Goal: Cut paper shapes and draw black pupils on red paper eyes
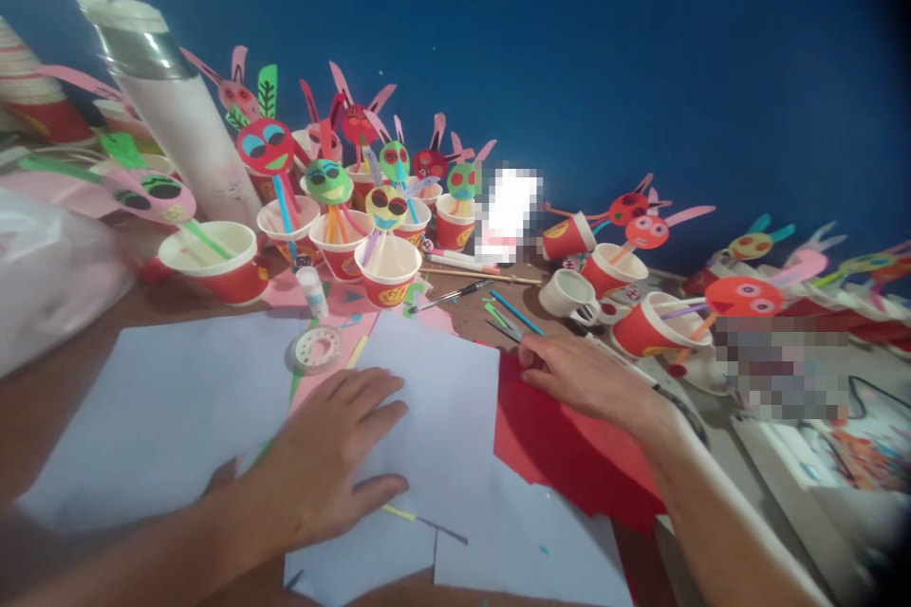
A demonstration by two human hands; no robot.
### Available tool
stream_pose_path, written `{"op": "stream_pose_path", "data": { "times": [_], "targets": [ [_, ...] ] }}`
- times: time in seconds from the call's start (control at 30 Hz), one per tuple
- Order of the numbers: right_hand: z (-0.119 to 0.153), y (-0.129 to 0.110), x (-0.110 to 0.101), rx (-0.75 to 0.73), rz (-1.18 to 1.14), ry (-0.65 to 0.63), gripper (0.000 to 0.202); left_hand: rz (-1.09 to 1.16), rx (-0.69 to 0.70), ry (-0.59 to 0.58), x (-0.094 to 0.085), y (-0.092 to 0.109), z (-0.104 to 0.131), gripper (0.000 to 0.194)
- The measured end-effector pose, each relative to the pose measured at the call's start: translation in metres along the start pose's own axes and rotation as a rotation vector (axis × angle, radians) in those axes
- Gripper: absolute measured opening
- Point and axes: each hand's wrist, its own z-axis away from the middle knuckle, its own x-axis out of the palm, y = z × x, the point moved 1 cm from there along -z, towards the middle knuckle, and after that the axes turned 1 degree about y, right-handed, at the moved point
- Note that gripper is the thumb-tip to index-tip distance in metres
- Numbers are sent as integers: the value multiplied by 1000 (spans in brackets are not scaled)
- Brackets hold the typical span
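Observation:
My left hand (342,455) lies flat with fingers spread on a pale sheet of paper (441,398). A narrow yellow-and-dark paper strip (427,524) lies just below its thumb. My right hand (580,375) is over red paper (569,446), its fingers curled at the near end of a pair of scissors (504,326). The blades point left, slightly apart; the handles are hidden by the fingers. Beyond my left hand is a round white tape roll (318,348). A small white glue bottle (311,292) stands behind the roll.
Red-and-white paper cups (388,273) with paper bug heads on straws line the back. A tall flask (171,104) rises at left by a plastic bag (49,275). A white mug (567,294), a blue pencil (516,311) and a craft knife (455,294) lie behind my right hand.

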Motion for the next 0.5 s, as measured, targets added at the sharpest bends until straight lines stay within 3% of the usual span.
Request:
{"op": "stream_pose_path", "data": {
  "times": [0.17,0.5],
  "targets": [
    [-2,-9,5,-56,-91,-80,13,1,-4,-5,1,-1,0,44],
    [2,-20,10,-72,-32,-59,6,-18,-13,10,2,0,2,44]
  ]
}}
